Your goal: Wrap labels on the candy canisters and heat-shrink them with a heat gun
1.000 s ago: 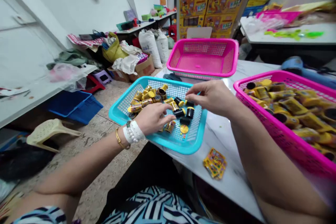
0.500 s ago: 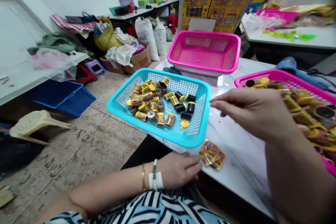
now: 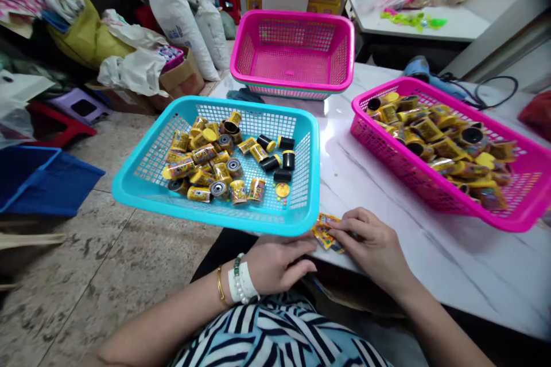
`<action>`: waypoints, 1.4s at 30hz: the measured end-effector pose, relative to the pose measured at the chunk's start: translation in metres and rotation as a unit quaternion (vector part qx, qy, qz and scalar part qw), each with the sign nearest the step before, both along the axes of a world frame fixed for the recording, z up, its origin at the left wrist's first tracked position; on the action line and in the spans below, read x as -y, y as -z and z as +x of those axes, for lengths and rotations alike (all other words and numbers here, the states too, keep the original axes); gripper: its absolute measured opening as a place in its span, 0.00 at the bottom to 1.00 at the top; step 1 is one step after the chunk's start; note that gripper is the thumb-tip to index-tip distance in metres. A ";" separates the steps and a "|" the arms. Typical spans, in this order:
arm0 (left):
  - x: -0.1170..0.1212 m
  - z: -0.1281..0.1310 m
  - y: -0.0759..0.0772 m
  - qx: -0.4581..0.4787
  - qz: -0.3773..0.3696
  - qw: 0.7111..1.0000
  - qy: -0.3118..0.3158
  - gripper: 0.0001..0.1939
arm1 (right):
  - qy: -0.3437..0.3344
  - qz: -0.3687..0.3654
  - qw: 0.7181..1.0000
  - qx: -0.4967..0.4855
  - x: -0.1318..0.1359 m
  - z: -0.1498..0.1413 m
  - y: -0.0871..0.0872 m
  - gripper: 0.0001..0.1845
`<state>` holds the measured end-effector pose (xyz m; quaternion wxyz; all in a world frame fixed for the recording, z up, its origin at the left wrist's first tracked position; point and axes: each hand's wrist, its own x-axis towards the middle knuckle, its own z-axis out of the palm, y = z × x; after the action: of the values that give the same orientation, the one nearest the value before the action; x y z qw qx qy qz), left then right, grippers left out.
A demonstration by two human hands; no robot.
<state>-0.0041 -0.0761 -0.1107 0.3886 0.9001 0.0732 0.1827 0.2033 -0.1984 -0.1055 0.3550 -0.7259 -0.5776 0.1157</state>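
Note:
Small flat yellow printed packets (image 3: 323, 230) lie in a pile at the table's front edge, by the corner of the blue basket. Bent over the pile, my right hand (image 3: 372, 243) has thumb and forefinger closed on the edge of a packet. My left hand (image 3: 278, 264) lies palm down just left of the pile, fingers stretched and thumb apart, holding nothing. Above it stands the blue basket (image 3: 133, 198), with many small yellow-wrapped cylinders (image 3: 204, 153) on its left and several black tubes with yellow caps (image 3: 270, 163) on its right. A loose yellow disc (image 3: 282, 190) lies near these tubes.
At the right, a pink basket (image 3: 400, 161) holds a heap of similar yellow cylinders. Another pink basket (image 3: 293, 83) stands at the back of the marble-patterned table (image 3: 387, 200). A blue tool with a cord (image 3: 417, 67) lies behind. White sacks (image 3: 183, 34) stand on the floor.
My right hand has come down from beside the blue basket onto the packets. My left hand stays near the table edge. The head view has tilted down and turned right.

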 end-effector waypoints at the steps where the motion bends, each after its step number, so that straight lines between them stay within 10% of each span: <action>1: -0.001 -0.001 -0.002 -0.001 -0.028 1.000 0.006 0.15 | 0.012 0.011 1.000 -0.008 0.000 -0.001 0.000 0.05; 6: 0.002 -0.002 -0.029 -0.070 -0.284 0.956 -0.012 0.16 | 0.104 0.124 0.987 0.013 -0.001 -0.002 -0.028 0.07; 14: 0.009 0.007 -0.077 -0.081 -0.665 0.742 0.031 0.29 | 0.084 0.255 0.952 0.144 -0.008 -0.055 -0.073 0.18; 25: -0.021 -0.020 -0.097 0.081 -0.456 0.875 -0.138 0.09 | 0.021 0.259 0.956 0.139 -0.028 -0.098 -0.078 0.20; 34: -0.076 -0.029 -0.101 0.012 -0.446 0.892 -0.066 0.13 | 0.014 0.064 0.988 -0.140 -0.071 -0.098 -0.107 0.08; 42: -0.145 -0.020 -0.122 -0.017 -0.412 0.911 -0.016 0.14 | 0.034 0.096 0.967 -0.236 -0.122 -0.091 -0.112 0.16</action>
<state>-0.0241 0.0692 0.0109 0.7209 0.6615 0.1629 0.1273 0.1119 -0.0763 0.0065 0.5527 -0.6597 -0.4614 0.2154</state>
